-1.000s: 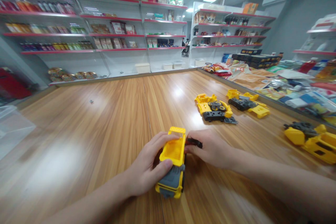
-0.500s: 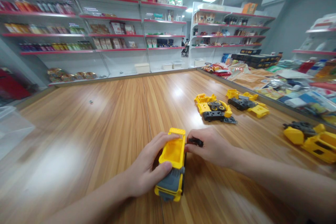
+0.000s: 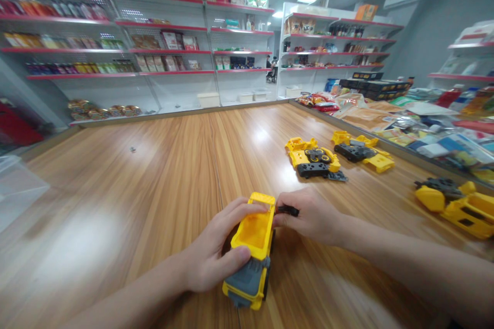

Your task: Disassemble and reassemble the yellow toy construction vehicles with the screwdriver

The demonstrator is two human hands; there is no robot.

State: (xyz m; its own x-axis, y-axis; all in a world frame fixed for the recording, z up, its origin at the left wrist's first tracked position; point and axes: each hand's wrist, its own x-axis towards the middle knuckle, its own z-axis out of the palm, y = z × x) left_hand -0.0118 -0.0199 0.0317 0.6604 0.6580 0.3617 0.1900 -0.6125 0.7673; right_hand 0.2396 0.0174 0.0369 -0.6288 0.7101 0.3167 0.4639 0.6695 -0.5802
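Note:
My left hand (image 3: 212,252) is wrapped over a yellow and grey toy dump truck (image 3: 252,231), fingers and thumb on the edges of its yellow bed. The grey cab end points toward me and dark wheels show along its right side. My right hand (image 3: 304,214) is closed around a small black tool (image 3: 287,210) at the truck's right side, near the far end of the bed. The tool's tip and the spot it meets are hidden by the fingers, so its exact kind does not show.
Right of my hands lie yellow and black toy vehicle parts in groups: one nearer (image 3: 314,159), one farther (image 3: 363,151), one at the right edge (image 3: 459,205). A clear plastic bin (image 3: 19,190) stands left. Packaged goods (image 3: 386,113) lie beyond the table's right rim.
The toy truck has turned slightly, its cab end swinging a little toward me and left. My right hand stays at its side with the black tool.

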